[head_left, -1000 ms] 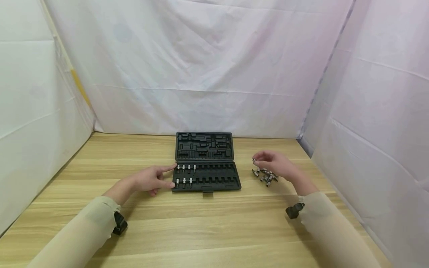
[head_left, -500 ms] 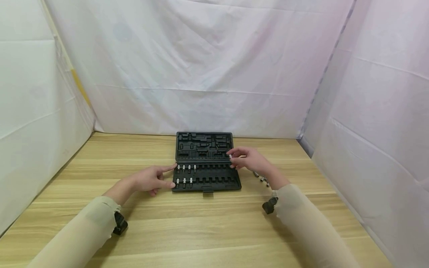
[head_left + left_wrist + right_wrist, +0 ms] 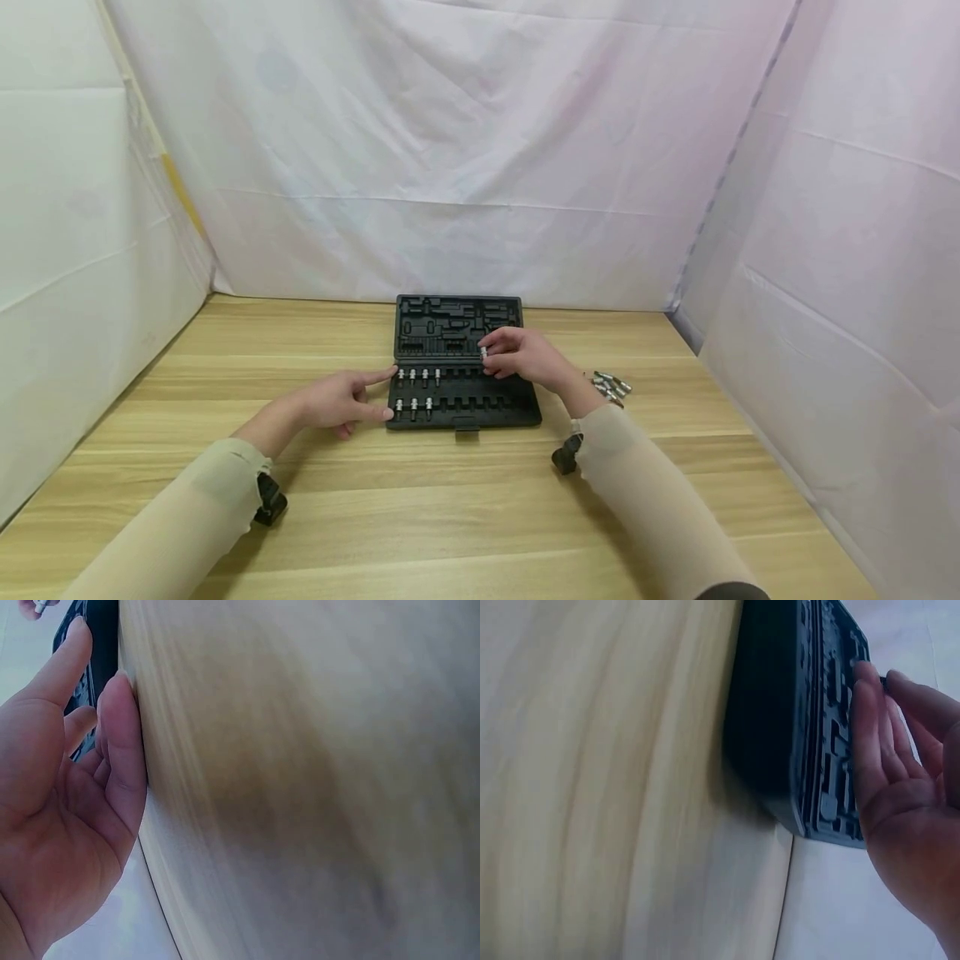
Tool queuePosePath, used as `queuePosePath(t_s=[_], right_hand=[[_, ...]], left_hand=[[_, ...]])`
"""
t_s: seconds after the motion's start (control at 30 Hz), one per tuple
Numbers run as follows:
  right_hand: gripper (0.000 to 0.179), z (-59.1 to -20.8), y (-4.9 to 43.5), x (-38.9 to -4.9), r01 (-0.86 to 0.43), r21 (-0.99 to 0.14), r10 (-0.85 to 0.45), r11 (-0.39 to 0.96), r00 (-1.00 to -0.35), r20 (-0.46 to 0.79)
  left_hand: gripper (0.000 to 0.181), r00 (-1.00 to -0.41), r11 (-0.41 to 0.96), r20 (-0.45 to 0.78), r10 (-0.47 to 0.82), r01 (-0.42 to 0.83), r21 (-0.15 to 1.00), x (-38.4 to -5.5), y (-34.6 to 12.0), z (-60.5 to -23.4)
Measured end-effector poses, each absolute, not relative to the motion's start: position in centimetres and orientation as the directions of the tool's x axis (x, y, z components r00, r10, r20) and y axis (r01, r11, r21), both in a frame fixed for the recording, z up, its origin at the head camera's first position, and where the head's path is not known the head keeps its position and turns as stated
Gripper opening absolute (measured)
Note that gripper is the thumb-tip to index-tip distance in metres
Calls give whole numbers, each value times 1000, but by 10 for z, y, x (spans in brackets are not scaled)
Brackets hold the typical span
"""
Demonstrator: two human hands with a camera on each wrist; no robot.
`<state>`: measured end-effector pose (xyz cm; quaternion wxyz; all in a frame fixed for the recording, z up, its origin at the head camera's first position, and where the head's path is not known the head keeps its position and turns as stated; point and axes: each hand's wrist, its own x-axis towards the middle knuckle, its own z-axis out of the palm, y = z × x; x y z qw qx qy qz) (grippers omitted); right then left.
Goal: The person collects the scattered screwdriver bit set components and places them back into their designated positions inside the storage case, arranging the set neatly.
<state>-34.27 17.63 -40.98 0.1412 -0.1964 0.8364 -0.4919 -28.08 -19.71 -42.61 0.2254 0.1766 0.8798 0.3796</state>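
Note:
An open black socket case (image 3: 480, 417) lies on the table, its moulded lid (image 3: 450, 308) folded back. Silver bit sockets (image 3: 412, 377) stand at the left end of its back row, and others (image 3: 414, 407) at the left of the front row. With index finger and thumb spread straight, my left hand (image 3: 341, 404) touches the case's left edge; the other fingers are bent under. Over the back right part of the case, my right hand (image 3: 525, 358) pinches a small bit socket (image 3: 483, 353) between thumb and fingers. In the right wrist view my fingers hide most of that socket.
Several loose bit sockets (image 3: 613, 385) lie in a pile right of the case, partly behind my right forearm. The wooden table (image 3: 420, 517) is bounded by white cloth walls (image 3: 465, 167) at the back and sides.
My right hand has moved left from the loose pile to above the case, carrying the bit socket. My left hand has stayed at the case's left edge.

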Motion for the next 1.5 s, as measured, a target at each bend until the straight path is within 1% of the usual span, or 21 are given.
queuePosePath(t_s=[0.23, 0.57, 0.67, 0.83, 1.03, 1.2, 1.5], right_hand=[[32, -413, 161, -347, -199, -851, -444, 487, -895, -44], [23, -420, 142, -352, -207, -852, -473, 481, -879, -54], [22, -420, 136, -351, -242, -825, -490, 510, -870, -48], [19, -422, 125, -353, -299, -746, -487, 595, -872, -39], [19, -421, 117, -352, -301, -677, -462, 671, -884, -65], [17, -422, 119, -352, -281, -659, -443, 698, -892, -88], [13, -423, 125, -353, -300, -650, -469, 698, -878, -98]], left_hand=[[92, -836, 646, -257, 485, 144, 750, -282, -196, -427], [93, -835, 647, -265, 483, 136, 750, -282, -193, -428], [93, -835, 648, -264, 482, 138, 749, -282, -193, -427], [92, -838, 652, -260, 480, 142, 745, -280, -194, -426], [92, -836, 648, -257, 484, 146, 748, -279, -193, -426], [93, -836, 643, -260, 483, 137, 754, -280, -193, -427], [93, -836, 644, -256, 486, 145, 751, -281, -193, -428]])
